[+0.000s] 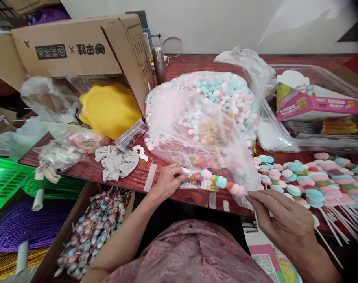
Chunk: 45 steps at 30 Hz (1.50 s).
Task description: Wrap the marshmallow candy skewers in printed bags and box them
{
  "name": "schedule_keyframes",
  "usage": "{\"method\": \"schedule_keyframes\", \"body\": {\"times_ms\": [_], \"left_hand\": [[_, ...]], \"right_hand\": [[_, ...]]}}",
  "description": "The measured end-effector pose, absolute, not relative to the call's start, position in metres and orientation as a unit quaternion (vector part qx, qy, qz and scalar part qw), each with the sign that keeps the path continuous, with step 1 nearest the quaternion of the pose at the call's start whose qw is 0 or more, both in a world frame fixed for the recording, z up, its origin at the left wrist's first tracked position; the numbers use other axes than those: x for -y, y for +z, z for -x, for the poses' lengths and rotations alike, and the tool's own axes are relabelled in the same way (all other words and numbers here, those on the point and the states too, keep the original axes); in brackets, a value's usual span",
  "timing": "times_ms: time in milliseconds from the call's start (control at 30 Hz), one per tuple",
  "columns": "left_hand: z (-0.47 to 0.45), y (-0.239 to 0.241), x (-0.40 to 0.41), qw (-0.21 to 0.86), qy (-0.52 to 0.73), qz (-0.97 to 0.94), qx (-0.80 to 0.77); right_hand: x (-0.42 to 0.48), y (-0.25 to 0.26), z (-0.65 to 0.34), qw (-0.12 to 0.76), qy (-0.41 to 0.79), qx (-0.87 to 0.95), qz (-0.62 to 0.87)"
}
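Observation:
My left hand [169, 181] is closed in a pinch on the left end of a printed plastic wrapper [193, 180] at the table's front edge. Just right of it lies a candy skewer [222, 182] of pink, blue, green and red pieces, its left part over the wrapper. The thumb and fingers of my right hand [281, 220] pinch the skewer's white stick near its right end. Behind both hands sits a large clear bag of pastel candies [226, 88], with fruit-coloured rings showing through its plastic. A pile of similar candy skewers [317, 179] lies beyond my right hand.
On the left are a cardboard box [78, 47], a yellow lid [109, 108], a grey cloth [117, 162] and a stack of wrappers [131, 135]. Below stands a carton of wrapped candy [93, 228]. A clear bin [317, 147] holding a pink box [317, 103] is at right.

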<state>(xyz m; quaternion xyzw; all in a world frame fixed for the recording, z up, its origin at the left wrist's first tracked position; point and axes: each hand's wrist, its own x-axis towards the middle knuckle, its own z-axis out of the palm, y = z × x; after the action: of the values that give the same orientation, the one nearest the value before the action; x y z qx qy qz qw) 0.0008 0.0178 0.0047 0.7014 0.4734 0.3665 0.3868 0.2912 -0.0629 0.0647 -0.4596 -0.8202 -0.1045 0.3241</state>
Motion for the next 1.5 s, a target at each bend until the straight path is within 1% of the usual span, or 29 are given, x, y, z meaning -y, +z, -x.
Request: {"method": "schedule_keyframes", "body": {"times_ms": [100,167,267,367,433,533,667,833,900,1133,1200,1300,1400,1500], "left_hand": [[0.001,0.006,-0.019,0.394,0.355,-0.712,-0.461],[0.001,0.005,-0.019,0.375,0.351,-0.733,-0.446],[-0.001,0.003,-0.016,0.285,0.326,-0.798,-0.42],[-0.002,0.004,-0.013,0.186,0.269,-0.868,-0.374],[-0.003,0.006,-0.012,0.147,0.239,-0.898,-0.339],[-0.004,0.012,-0.011,0.122,0.241,-0.914,-0.302],[-0.007,0.021,-0.008,0.158,0.251,-0.913,-0.282],[-0.007,0.028,-0.004,0.217,0.277,-0.877,-0.328],[-0.008,0.028,-0.004,0.226,0.259,-0.88,-0.329],[-0.02,0.033,0.005,0.243,0.138,-0.873,-0.4],[-0.025,0.038,0.009,0.274,0.118,-0.862,-0.411],[-0.031,0.048,0.013,0.357,0.114,-0.83,-0.413],[-0.035,0.054,0.016,0.423,0.125,-0.806,-0.395],[-0.034,0.055,0.019,0.417,0.125,-0.803,-0.408]], "right_hand": [[0.062,0.061,-0.296,0.301,-0.096,0.832,0.456],[0.062,0.059,-0.297,0.274,-0.093,0.842,0.455],[0.061,0.057,-0.297,0.228,-0.092,0.855,0.457],[0.058,0.06,-0.299,0.215,-0.081,0.862,0.452],[0.055,0.064,-0.299,0.223,-0.089,0.863,0.445],[0.052,0.07,-0.297,0.225,-0.108,0.873,0.419],[0.052,0.072,-0.294,0.236,-0.11,0.888,0.379],[0.055,0.075,-0.292,0.322,-0.073,0.857,0.395],[0.057,0.076,-0.29,0.335,-0.056,0.858,0.385],[0.054,0.083,-0.285,0.287,-0.084,0.897,0.326],[0.052,0.093,-0.281,0.263,-0.104,0.912,0.298],[0.048,0.11,-0.271,0.209,-0.142,0.935,0.25],[0.048,0.117,-0.261,0.171,-0.16,0.947,0.218],[0.049,0.109,-0.256,0.149,-0.119,0.947,0.257]]}}
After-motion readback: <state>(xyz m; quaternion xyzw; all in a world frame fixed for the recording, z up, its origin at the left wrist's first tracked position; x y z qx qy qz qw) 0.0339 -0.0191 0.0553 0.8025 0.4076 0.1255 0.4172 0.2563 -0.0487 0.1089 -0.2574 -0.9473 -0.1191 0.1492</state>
